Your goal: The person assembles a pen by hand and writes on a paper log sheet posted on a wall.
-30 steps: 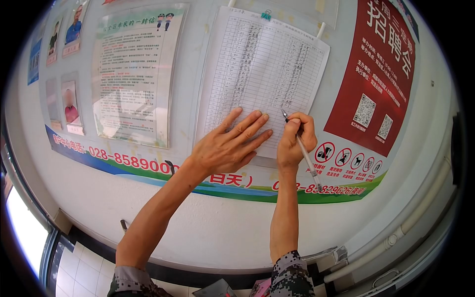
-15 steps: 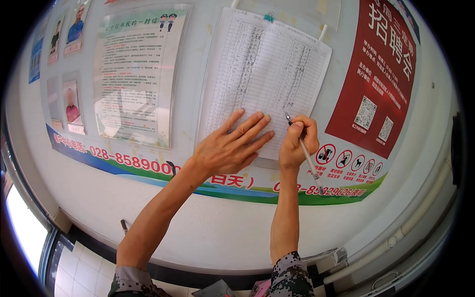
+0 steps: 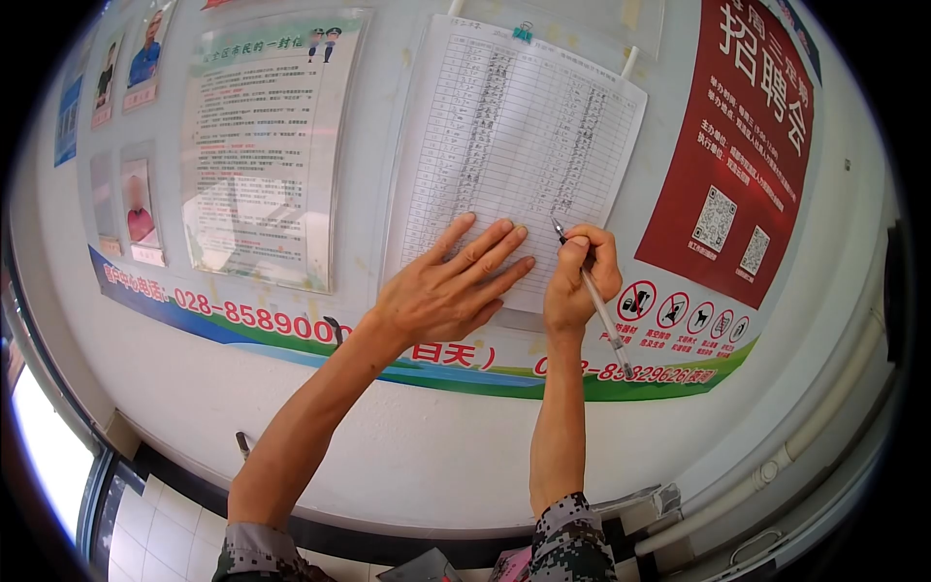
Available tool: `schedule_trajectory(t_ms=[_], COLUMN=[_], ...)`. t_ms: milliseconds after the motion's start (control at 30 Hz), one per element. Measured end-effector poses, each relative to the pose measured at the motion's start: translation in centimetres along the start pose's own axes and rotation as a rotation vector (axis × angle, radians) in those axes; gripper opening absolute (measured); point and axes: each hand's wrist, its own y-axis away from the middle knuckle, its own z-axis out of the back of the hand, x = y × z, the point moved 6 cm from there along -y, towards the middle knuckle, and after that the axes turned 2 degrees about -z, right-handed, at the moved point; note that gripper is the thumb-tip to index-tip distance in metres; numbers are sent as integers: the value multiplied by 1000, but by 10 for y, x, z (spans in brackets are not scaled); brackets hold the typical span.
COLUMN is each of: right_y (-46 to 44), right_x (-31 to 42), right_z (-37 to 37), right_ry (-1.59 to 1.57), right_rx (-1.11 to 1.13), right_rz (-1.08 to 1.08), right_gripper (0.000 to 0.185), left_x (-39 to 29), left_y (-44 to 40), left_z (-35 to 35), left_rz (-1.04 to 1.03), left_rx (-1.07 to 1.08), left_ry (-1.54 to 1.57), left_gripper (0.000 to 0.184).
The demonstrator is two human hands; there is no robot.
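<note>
A paper form [image 3: 529,131] with a ruled table hangs on the wall board, its columns partly filled with handwriting. A teal clip [image 3: 524,32] sits at its top edge. My left hand [image 3: 456,281] lies flat with fingers spread over the lower left of the sheet. In my right hand [image 3: 582,278] is a clear-barrelled pen [image 3: 603,315], gripped between thumb and fingers. Its tip points up and left at the right-hand columns of the form; whether it touches the paper I cannot tell. Part of the sheet's lower edge is hidden behind my hands.
Left of the form hangs a printed notice [image 3: 262,145] in a clear sleeve, with small portrait photos [image 3: 144,209] beyond it. A red poster [image 3: 732,145] with QR codes is on the right. A pipe [image 3: 766,475] runs along the lower right wall.
The pen tip and my right hand have shifted very slightly left. My left hand stays pressed on the sheet. The whole view has moved a little.
</note>
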Motion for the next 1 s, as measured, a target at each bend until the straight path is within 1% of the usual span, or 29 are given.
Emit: schedule_trajectory(t_ms=[1000], right_y=[0], right_x=[4], right_z=[0], right_ry=[31], right_rx=[-11], right_rz=[9], right_gripper=[7], left_x=[0], left_y=[0], left_z=[2], left_rz=[3], left_rx=[-2], left_ry=[-7], left_gripper=[60])
